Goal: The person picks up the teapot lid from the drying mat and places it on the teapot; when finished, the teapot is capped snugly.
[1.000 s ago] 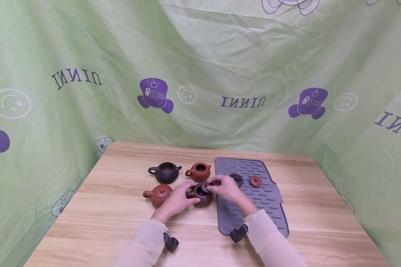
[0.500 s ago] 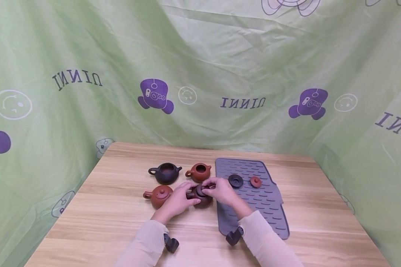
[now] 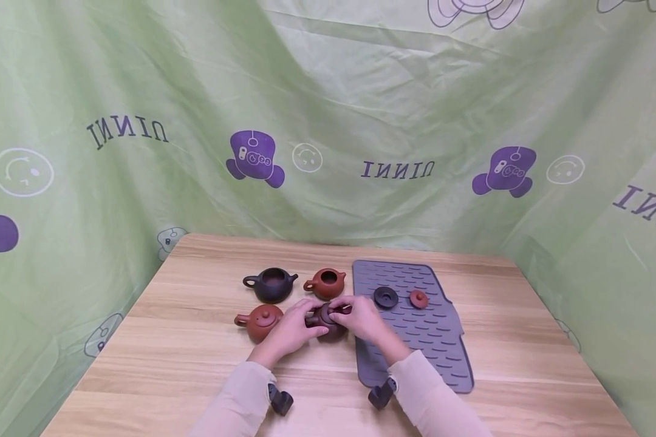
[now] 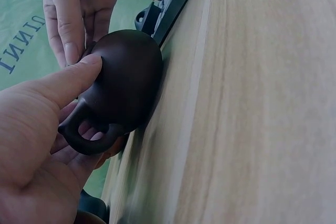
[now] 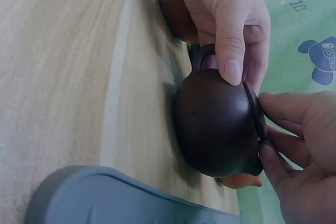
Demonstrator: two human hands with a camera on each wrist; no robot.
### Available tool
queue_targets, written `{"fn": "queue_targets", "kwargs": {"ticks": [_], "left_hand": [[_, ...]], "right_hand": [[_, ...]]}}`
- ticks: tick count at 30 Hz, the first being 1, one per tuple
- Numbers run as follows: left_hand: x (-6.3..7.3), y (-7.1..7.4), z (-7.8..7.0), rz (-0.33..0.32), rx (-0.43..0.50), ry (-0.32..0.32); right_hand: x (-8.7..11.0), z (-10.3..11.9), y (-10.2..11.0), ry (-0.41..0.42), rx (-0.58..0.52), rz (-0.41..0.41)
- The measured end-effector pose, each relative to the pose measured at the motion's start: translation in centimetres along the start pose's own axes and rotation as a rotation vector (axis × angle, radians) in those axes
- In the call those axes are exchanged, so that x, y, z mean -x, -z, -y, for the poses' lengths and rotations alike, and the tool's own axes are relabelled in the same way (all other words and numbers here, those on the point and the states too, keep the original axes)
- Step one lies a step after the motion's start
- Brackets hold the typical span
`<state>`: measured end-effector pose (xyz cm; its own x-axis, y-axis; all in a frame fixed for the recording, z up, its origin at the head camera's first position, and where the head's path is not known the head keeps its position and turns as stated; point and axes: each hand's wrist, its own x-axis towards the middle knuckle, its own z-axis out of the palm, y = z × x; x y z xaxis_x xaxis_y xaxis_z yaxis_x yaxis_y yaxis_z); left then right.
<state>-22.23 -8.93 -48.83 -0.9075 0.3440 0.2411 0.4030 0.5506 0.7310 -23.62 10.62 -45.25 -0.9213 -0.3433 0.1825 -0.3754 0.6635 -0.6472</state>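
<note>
A dark brown teapot stands on the table between both hands. My left hand holds it from the handle side, the thumb on its upper body beside the rim and the fingers round the far side. With fingertips and thumb, my right hand pinches the matching dark lid over the opening. In the right wrist view this lid lies along the rim, a thin dark line showing between them near the spout. The teapot's looped handle shows in the left wrist view, below the left thumb.
A lidded reddish teapot stands left of the hands. Behind are a lidless black teapot and a lidless reddish one. On the right, a grey mat bears a black lid and a red lid.
The right hand has brought the tilted dark lid down and left onto the teapot's opening, where it now lies flatter. The left hand has stayed on the teapot.
</note>
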Motion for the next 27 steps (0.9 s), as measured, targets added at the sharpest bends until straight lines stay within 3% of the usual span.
{"fn": "queue_targets", "kwargs": {"ticks": [16, 27], "left_hand": [[-0.02, 0.09, -0.28, 0.004, 0.0, 0.011], [-0.04, 0.05, -0.19, 0.0, 0.014, 0.01]], "right_hand": [[0.22, -0.1, -0.26, 0.041, 0.075, -0.005], [0.29, -0.4, -0.33, 0.061, 0.068, 0.001]]}}
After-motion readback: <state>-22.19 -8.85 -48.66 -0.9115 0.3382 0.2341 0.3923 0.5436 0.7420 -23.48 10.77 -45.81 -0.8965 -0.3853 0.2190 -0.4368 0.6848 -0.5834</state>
